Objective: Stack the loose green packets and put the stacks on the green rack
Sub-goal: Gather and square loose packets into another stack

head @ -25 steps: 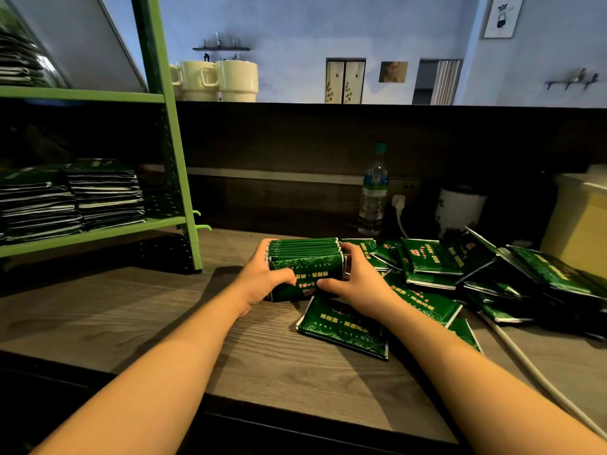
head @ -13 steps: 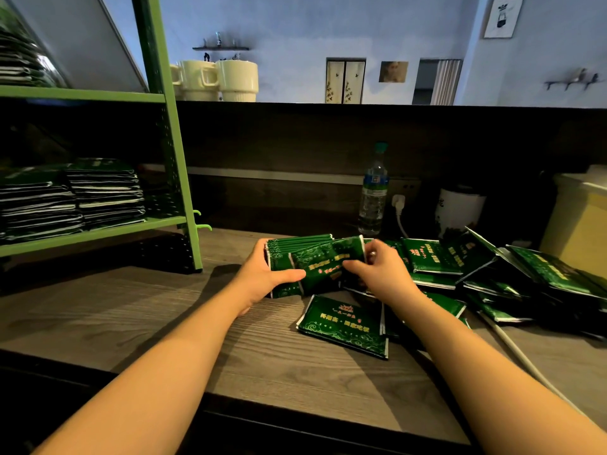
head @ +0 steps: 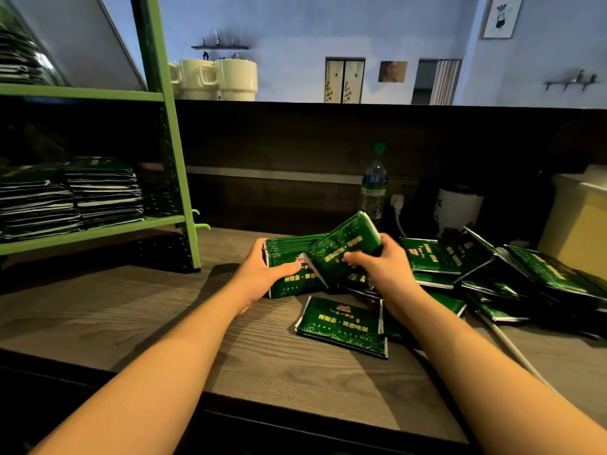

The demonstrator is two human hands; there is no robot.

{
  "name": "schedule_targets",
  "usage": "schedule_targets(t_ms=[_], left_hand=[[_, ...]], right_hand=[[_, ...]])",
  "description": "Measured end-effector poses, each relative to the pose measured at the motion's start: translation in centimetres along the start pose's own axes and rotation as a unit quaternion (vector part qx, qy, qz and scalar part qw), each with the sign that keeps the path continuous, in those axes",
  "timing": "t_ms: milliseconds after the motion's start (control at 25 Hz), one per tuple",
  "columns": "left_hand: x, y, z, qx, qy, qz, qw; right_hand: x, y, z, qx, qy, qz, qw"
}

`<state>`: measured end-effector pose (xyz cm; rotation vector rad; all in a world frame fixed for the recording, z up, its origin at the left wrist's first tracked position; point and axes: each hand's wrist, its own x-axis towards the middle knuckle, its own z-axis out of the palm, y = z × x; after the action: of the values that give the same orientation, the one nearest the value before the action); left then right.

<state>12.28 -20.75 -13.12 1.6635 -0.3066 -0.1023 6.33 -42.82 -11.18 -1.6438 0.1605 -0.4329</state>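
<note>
1. Left hand (head: 259, 277) gripping a stack of green packets (head: 289, 267) standing on the worktop (head: 164, 323).
2. Right hand (head: 384, 267) fingers pinching one tilted packet (head: 345, 249) against that stack.
3. More loose packets (head: 492, 270) piled to the right; green rack (head: 170, 133) at left.

The scene is dim, with a brighter bluish rear wall (head: 394, 24), forearm shadows falling leftward across the bench (head: 138, 310), deep shade inside the green rack (head: 170, 159), wide-angle bowing of straight lines near the frame edges, and slight softness in the dark right-hand pile (head: 525, 274).
</note>
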Motion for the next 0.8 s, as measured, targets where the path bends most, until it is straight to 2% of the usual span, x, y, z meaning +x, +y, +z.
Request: schedule_targets(t_ms=[120,280,400,640,800], left_hand=[[0.0,0.0,0.0,0.004,0.005,0.002,1.000],[0.1,0.0,0.0,0.019,0.013,0.004,1.000],[0.2,-0.1,-0.1,0.017,0.025,0.001,1.000],[0.3,-0.1,-0.1,0.019,0.024,0.001,1.000],[0.1,0.1,0.0,0.019,0.019,0.004,1.000]], right_hand=[[0.2,-1.1,-1.4,-0.009,0.035,-0.045,0.998],[-0.6,-1.9,-1.4,0.009,0.002,-0.100,0.995],[-0.8,-2.2,-1.4,0.034,-0.025,-0.102,0.994],[-0.5,-2.1,-2.1,0.014,-0.027,-0.092,0.995],[-0.5,-1.8,-1.9,0.047,0.003,-0.084,0.995]])
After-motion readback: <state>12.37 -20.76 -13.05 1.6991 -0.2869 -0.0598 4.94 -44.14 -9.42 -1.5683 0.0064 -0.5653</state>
